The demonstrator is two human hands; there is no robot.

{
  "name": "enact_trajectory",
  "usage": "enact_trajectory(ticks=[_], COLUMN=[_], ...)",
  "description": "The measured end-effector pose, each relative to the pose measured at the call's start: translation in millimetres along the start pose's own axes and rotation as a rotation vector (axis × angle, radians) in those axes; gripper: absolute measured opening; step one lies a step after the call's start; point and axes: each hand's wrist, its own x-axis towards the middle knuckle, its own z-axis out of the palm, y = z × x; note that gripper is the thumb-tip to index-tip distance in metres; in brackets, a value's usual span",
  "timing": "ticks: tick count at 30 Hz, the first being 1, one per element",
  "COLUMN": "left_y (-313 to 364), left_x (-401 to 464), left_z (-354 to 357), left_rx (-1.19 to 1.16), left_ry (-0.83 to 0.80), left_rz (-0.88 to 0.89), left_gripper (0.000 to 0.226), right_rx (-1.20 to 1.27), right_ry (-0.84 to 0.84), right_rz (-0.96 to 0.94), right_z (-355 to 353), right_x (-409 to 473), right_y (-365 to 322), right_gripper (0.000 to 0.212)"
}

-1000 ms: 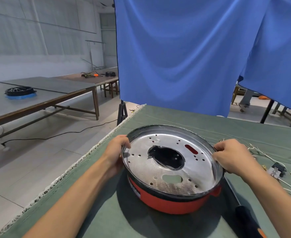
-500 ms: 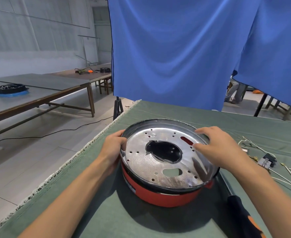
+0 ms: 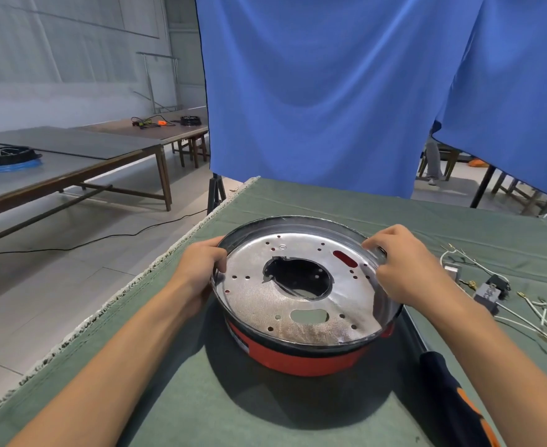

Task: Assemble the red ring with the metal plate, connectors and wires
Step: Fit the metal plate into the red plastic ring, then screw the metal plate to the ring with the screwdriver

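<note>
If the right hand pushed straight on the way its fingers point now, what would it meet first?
The right hand grips the metal plate at its far-right rim, fingers pointing left across it. Going straight on, it would probably slide over the plate's perforated face toward the central hole; depth is unclear, so it might pass just above.

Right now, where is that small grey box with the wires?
The small grey box lies on the green cloth right of the red ring, just beyond the right hand, among white wires.

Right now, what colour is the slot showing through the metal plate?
Red, on the metal plate, seen in the head view.
</note>
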Motion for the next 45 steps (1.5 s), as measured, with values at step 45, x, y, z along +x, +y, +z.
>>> enact_trajectory(ticks=[45], left_y=[5], left_x=[-2], left_z=[8], left_rx=[-0.126], left_ry=[0.083], left_rz=[0.302], left_gripper=[0.065], right_rx=[0.434], right_ry=[0.251], right_rz=[0.166], right_z=[-1], right_x=[14], right_y=[18], right_gripper=[0.024])
